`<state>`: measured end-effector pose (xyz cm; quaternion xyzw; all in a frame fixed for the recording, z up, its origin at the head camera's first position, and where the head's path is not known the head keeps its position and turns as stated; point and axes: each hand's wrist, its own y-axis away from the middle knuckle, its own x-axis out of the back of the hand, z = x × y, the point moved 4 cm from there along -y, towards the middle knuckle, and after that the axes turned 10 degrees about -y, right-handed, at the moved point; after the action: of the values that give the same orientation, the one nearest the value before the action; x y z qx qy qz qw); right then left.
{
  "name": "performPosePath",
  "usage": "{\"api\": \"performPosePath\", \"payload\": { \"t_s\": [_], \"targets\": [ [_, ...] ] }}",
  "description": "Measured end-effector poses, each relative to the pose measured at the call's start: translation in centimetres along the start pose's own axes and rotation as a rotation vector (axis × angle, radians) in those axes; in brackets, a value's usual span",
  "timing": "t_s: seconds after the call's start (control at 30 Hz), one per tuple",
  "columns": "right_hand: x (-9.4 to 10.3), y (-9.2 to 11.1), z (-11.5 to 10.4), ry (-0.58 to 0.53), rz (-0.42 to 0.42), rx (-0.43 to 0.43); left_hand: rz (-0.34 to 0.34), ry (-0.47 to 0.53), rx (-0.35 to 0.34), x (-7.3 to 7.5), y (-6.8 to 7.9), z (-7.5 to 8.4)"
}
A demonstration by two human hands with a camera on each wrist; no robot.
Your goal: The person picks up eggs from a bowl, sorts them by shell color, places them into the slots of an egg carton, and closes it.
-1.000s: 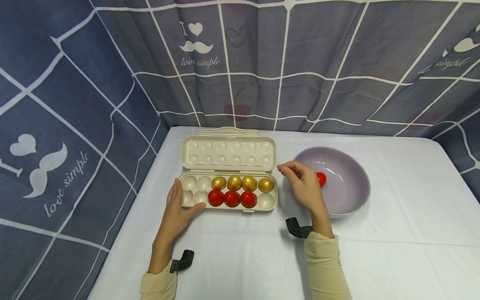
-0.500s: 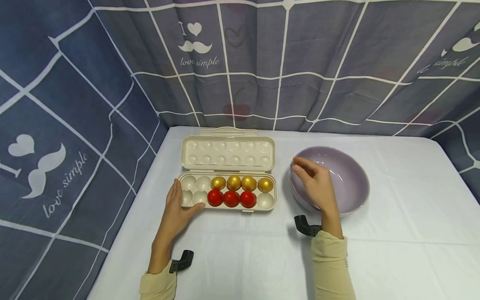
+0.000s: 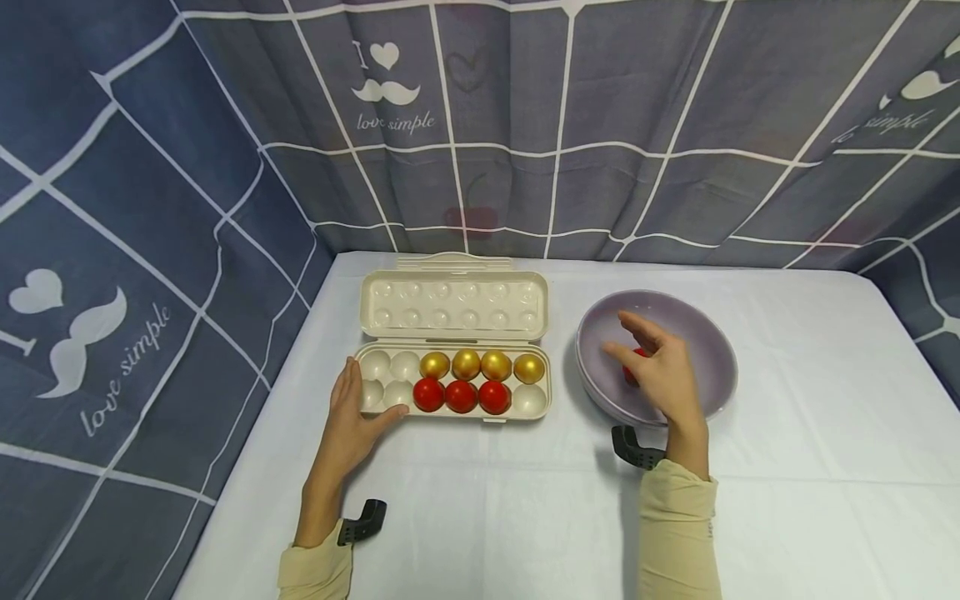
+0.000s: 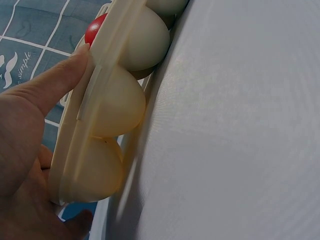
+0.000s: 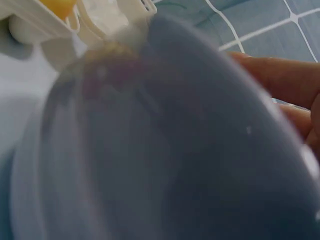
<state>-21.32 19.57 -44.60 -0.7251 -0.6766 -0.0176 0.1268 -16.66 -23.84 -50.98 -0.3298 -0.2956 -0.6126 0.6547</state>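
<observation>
A cream egg carton [image 3: 453, 304] lies with its lid folded back. Its base holds a row of gold eggs [image 3: 465, 365] behind a row of red eggs [image 3: 461, 397]. Empty cups remain at the left end and the front right corner. My left hand [image 3: 356, 425] grips the carton's left end, thumb on the front rim. In the left wrist view, the thumb [image 4: 65, 80] presses that rim. Over the purple bowl [image 3: 708, 350], my right hand [image 3: 663, 367] has thumb and fingers apart. Beneath it is a red egg [image 3: 632, 377], partly hidden by the hand.
A white cloth [image 3: 480, 517] covers the table. Dark grid-patterned curtains [image 3: 510, 192] hang at the back and sides. The bowl stands just right of the carton, and its wall [image 5: 165, 150] fills most of the right wrist view.
My right hand has moved rightward from beside the bowl to over it, and its thumb and fingers have spread apart. The left hand and carton have stayed in place.
</observation>
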Motion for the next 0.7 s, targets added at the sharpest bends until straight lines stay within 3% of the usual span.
{"api": "performPosePath", "payload": {
  "t_s": [0.27, 0.7],
  "targets": [
    [1.0, 0.1, 0.9, 0.067, -0.024, -0.031, 0.000, -0.008, 0.002, 0.0, 0.0, 0.0],
    [1.0, 0.4, 1.1, 0.173, -0.108, -0.046, -0.004, 0.000, 0.009, 0.1, 0.1, 0.1]
  ]
}}
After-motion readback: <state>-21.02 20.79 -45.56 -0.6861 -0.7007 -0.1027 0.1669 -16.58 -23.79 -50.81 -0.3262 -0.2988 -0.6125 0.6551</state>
